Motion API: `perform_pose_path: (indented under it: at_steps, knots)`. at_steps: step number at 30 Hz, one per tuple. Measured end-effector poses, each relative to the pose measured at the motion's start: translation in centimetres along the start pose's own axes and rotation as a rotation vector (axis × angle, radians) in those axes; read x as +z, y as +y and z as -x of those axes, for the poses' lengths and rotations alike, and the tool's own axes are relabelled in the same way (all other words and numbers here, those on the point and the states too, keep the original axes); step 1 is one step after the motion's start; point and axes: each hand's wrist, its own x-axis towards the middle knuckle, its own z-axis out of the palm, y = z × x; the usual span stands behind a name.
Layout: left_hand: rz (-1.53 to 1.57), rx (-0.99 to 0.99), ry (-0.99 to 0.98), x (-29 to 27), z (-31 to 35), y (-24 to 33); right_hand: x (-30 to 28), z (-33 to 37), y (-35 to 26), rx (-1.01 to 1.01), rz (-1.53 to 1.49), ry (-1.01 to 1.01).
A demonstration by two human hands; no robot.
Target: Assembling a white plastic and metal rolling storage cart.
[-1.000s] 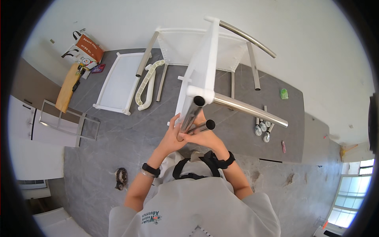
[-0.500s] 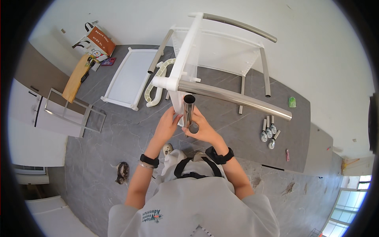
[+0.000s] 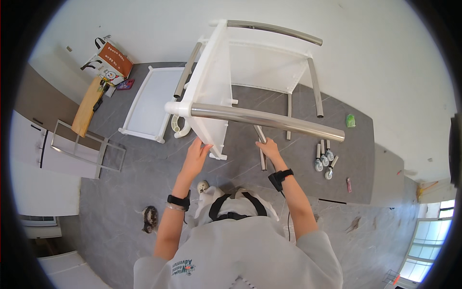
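A white rectangular plastic panel with shiny round metal tubes fixed at its corners (image 3: 211, 91) is held tilted at the near side of the grey veined counter (image 3: 356, 161); whether it also rests there cannot be told. Its lower edge is pinched by the fingers of the left hand (image 3: 196, 156). Loose slender silvery metal tubing (image 3: 263, 160) is grasped in the fingers of the right hand (image 3: 271, 150), apart from the panel; its exact number of pieces cannot be told. Farther back, a second white panel with metal legs (image 3: 269, 60) is seen, and small casters with clear wheels (image 3: 328, 161) lie to the right. The step in hand is judged to be the steadying of the panel while the tubing is handled separately; a firm left-hand hold seems called for next.
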Motion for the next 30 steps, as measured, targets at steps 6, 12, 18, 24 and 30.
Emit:
perform_pose_path:
  at_steps: [6, 12, 18, 24, 30]
  knots:
    - [-0.021, 0.046, 0.011, 0.1, 0.2, 0.1, 1.1, -2.2, 2.2, 0.047, 0.052, 0.072]
    - [-0.100, 0.058, -0.062, 0.0, 0.1, 0.5, 2.1, -1.1, 2.9, 0.173, 0.145, 0.078]
    - [-0.115, 0.105, -0.062, 0.1, -0.2, -0.1, 0.6, -1.1, 4.4, 0.093, 0.123, 0.149]
    - [-0.133, 0.135, -0.058, 0.7, 0.3, 1.3, -1.9, 1.4, 3.2, -0.154, -0.062, 0.327]
    - [-0.110, 0.197, 0.066, 0.4, 0.1, 4.1, -3.8, 6.0, -1.4, -0.296, -0.095, 0.271]
